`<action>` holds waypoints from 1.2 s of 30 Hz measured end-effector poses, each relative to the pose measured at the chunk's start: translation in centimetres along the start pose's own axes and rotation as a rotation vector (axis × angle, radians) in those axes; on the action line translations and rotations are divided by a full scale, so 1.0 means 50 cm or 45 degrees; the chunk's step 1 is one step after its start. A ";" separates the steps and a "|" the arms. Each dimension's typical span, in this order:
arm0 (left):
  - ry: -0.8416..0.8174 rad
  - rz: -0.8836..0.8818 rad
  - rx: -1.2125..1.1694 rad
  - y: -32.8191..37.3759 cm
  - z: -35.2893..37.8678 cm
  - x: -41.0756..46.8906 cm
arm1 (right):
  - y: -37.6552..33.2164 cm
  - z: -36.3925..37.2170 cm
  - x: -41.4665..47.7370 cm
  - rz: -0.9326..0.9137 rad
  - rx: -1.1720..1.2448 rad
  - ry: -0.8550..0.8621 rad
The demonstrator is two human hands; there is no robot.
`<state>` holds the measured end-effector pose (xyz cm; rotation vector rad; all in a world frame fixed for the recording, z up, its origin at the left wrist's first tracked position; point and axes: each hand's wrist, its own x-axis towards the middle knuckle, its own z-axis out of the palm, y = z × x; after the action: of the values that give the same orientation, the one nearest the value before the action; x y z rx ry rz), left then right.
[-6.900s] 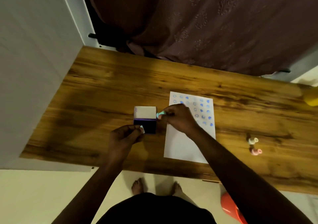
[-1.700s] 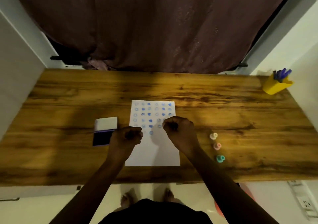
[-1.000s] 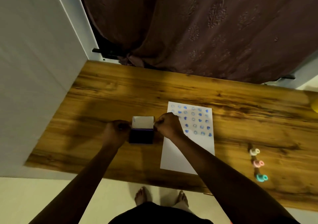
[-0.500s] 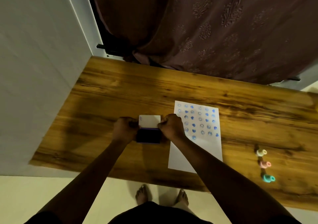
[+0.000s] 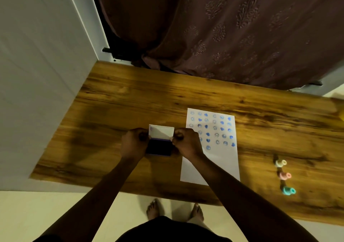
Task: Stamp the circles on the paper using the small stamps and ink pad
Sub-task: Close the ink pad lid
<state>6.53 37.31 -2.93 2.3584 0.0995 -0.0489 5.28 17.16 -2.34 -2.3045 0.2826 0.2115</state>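
The ink pad (image 5: 159, 147) lies on the wooden table (image 5: 260, 126) with its dark blue pad showing and its white lid (image 5: 161, 132) raised at the back. My left hand (image 5: 133, 143) pinches the lid's left edge and my right hand (image 5: 187, 143) pinches its right edge. Just right of the pad lies the white paper (image 5: 219, 160), its upper half filled with blue stamped hearts and faces. Three small stamps lie in a column at the right: a cream stamp (image 5: 280, 163), a pink stamp (image 5: 284, 175) and a teal stamp (image 5: 288, 190).
A white wall panel (image 5: 37, 74) runs along the table's left end. A dark maroon curtain (image 5: 223, 27) hangs behind the far edge. My bare feet (image 5: 175, 209) stand on the pale floor below the near edge.
The teal stamp, held by my right hand earlier, now lies with the other two at the right. Both hands left the paper and took hold of the ink pad's lid.
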 end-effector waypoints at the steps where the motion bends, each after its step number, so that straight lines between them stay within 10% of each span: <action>1: 0.015 0.029 -0.003 0.000 0.000 -0.005 | 0.002 -0.002 -0.005 -0.011 0.014 0.005; 36: -0.079 -0.117 -0.288 -0.016 -0.001 -0.080 | -0.003 0.020 -0.090 0.097 0.151 -0.020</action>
<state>2.48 37.65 -3.20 2.1235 0.1739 -0.1480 0.94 18.59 -1.82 -2.1757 0.3659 0.2441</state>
